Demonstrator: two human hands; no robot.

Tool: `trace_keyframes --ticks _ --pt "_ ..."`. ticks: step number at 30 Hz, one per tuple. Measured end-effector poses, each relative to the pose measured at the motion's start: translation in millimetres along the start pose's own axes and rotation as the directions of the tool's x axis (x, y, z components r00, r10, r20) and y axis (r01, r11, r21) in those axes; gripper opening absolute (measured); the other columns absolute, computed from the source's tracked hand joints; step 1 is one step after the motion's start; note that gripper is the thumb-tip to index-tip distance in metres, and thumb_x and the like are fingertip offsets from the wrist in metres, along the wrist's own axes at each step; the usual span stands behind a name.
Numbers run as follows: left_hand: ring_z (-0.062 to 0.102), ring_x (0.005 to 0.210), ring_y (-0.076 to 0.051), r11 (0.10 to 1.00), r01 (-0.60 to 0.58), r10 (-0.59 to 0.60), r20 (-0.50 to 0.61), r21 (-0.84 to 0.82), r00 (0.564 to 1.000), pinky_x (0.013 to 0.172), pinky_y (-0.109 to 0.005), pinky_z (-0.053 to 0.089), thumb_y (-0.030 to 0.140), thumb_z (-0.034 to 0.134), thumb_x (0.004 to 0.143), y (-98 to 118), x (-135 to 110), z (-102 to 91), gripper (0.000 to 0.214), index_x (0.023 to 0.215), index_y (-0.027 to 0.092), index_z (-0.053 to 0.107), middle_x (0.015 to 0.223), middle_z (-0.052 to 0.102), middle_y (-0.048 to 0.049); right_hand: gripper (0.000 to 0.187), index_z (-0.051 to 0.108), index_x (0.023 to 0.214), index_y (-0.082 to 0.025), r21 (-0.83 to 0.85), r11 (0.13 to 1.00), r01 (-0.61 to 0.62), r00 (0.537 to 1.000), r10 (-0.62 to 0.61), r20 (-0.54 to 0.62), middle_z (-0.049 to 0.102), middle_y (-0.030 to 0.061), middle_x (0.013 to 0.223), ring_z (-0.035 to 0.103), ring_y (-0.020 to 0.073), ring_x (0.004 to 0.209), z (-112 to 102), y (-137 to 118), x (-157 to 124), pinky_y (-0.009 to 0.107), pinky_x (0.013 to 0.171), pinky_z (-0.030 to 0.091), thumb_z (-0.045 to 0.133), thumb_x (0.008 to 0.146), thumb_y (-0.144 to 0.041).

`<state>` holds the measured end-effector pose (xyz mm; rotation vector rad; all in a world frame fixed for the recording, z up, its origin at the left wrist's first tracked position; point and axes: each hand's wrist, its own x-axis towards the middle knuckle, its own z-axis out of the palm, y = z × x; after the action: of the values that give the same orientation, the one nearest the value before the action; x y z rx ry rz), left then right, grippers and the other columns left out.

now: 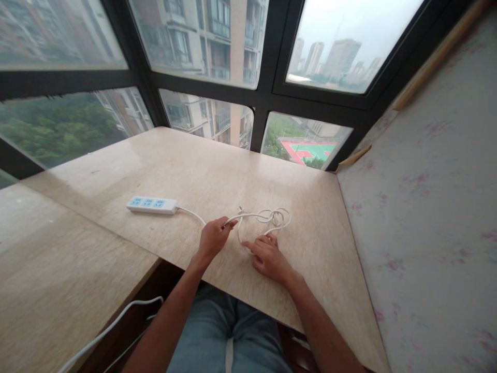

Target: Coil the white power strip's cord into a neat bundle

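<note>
A thick white cable (136, 303) hangs at the near edge of a beige, marble-patterned stone worktop (310, 207), beside a person's left forearm. Beyond it, the right hand (271, 259) lies palm down, fingers against a slim white flexible cord (252, 214); whether they grip it cannot be told. The left hand (214, 238), just apart from the right, pinches the cord between thumb and fingers. Overlapping loops to the right could tighten into a knot if an end is pulled through them, and what looks like a plug (241, 210) might snag. Farther left, a long white plastic power strip (151, 205) with pale-blue socket panels lies flat, unheld; a hard tug could drag it askew. Dark-framed windows (264, 98) rise behind.
</note>
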<state>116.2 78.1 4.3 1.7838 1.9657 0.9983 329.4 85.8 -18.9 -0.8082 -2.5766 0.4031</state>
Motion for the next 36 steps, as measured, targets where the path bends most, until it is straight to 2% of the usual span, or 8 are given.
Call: trace_keyframes --ticks 5,9,12,15,21,24,29,36 --pt "0.054 0.062 -0.013 0.999 -0.023 0.021 -0.028 -0.041 0.999 0.060 -0.024 0.034 0.047 0.046 0.091 -4 4 -1.2 0.040 0.067 0.018 0.060 0.065 0.063 -0.0012 0.028 0.071 0.084 -0.025 0.161 0.987 0.018 0.994 0.000 -0.107 0.066 0.0001 0.076 0.056 0.0204 0.092 -33 18 -7 0.043 0.099 0.031 0.053 0.075 -0.005" --pt "0.052 0.060 -0.013 0.998 -0.021 0.018 -0.051 -0.063 0.999 0.059 -0.024 0.034 0.047 0.045 0.091 -10 3 -2.1 0.041 0.066 0.018 0.059 0.062 0.060 0.0000 0.018 0.065 0.066 -0.025 0.398 0.917 -0.042 0.932 0.180 -0.315 0.068 0.0026 0.082 0.058 0.0233 0.104 -56 42 -17 0.047 0.098 0.039 0.059 0.082 -0.018" --pt "0.052 0.061 -0.013 0.996 -0.048 0.044 -0.053 -0.069 0.998 0.060 -0.024 0.035 0.048 0.047 0.090 -15 0 -2.7 0.039 0.071 0.017 0.063 0.064 0.061 -0.0006 0.022 0.056 0.062 -0.022 0.698 0.716 0.021 0.787 0.419 -0.453 0.067 0.0048 0.102 0.057 0.0237 0.113 -62 55 -22 0.047 0.098 0.044 0.063 0.082 -0.025" --pt "0.056 0.065 -0.014 0.995 -0.081 0.081 -0.006 -0.057 0.997 0.062 -0.025 0.037 0.049 0.048 0.089 -21 -5 -3.1 0.039 0.077 0.018 0.067 0.069 0.065 -0.0027 0.021 0.052 0.065 -0.022 0.881 0.437 0.183 0.637 0.630 -0.445 0.065 0.0011 0.113 0.059 0.0223 0.113 -61 63 -24 0.049 0.094 0.049 0.066 0.079 -0.025" --pt "0.055 0.062 -0.015 0.977 -0.193 0.182 0.122 0.087 0.976 0.061 -0.026 0.036 0.053 0.041 0.092 -39 -15 -2.8 0.049 0.066 0.019 0.066 0.065 0.065 -0.0043 0.005 0.063 0.076 -0.024 0.937 0.094 0.336 0.507 0.821 -0.264 0.071 -0.0015 0.107 0.064 0.0175 0.108 -54 94 -31 0.043 0.093 0.053 0.066 0.079 -0.022" --pt "0.056 0.062 -0.015 0.964 -0.227 0.208 0.137 0.142 0.969 0.061 -0.026 0.036 0.052 0.042 0.092 -48 -16 -4.8 0.049 0.065 0.019 0.067 0.066 0.065 -0.0045 0.005 0.067 0.084 -0.023 0.934 -0.044 0.356 0.493 0.857 -0.147 0.073 0.0006 0.102 0.067 0.0137 0.102 -48 112 -37 0.034 0.091 0.056 0.062 0.084 -0.021" --pt "0.057 0.068 -0.017 0.947 -0.262 0.235 0.156 0.186 0.959 0.067 -0.028 0.040 0.048 0.044 0.092 -59 -12 -12.9 0.042 0.077 0.021 0.072 0.072 0.064 -0.0056 0.008 0.068 0.083 -0.021 0.933 -0.149 0.328 0.507 0.861 -0.040 0.075 0.0004 0.092 0.067 0.0123 0.102 -43 128 -43 0.028 0.091 0.057 0.062 0.085 -0.016" --pt "0.058 0.084 -0.024 0.911 -0.180 0.189 0.012 0.370 0.982 0.080 -0.037 0.040 0.038 0.050 0.091 -62 -7 -18.2 0.029 0.094 0.020 0.073 0.085 0.069 -0.0101 0.013 0.069 0.080 -0.021 0.933 -0.259 0.249 0.572 0.817 0.074 0.075 0.0007 0.092 0.068 0.0169 0.104 -42 129 -47 0.028 0.080 0.062 0.067 0.080 -0.009"
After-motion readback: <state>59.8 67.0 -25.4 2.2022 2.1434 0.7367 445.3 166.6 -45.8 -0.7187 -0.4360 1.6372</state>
